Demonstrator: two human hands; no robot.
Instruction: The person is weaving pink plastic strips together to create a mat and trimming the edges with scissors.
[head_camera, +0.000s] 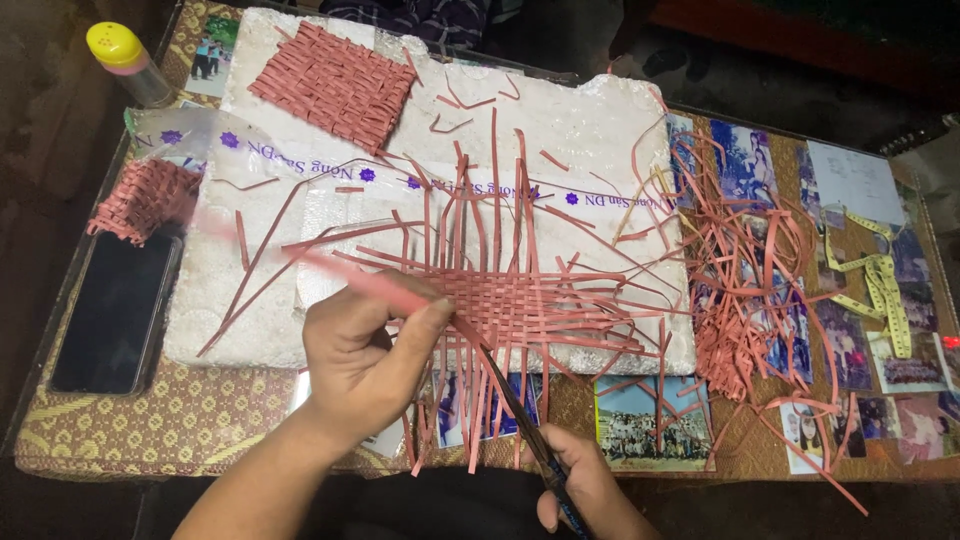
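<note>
Salmon-pink woven strips (520, 300), white foam board (590, 130), yellow-capped bottle (125, 60), black phone (115, 310), gold-patterned tablecloth (180, 420).

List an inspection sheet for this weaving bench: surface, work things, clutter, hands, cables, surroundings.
Surface: patterned table with photos under its top; white foam board lies on it.
Work things: half-woven pink strip mat on the board, loose ends sticking out all round; scissors at its near edge.
Clutter: finished woven square, smaller woven piece, heap of loose pink strips, yellow tape measure, dark phone, yellow-capped bottle.
Hands: left hand pinches a blurred pink strip; right hand grips the scissors.
Cables: nothing seen.
Surroundings: dark floor beyond the table; details unclear.
</note>
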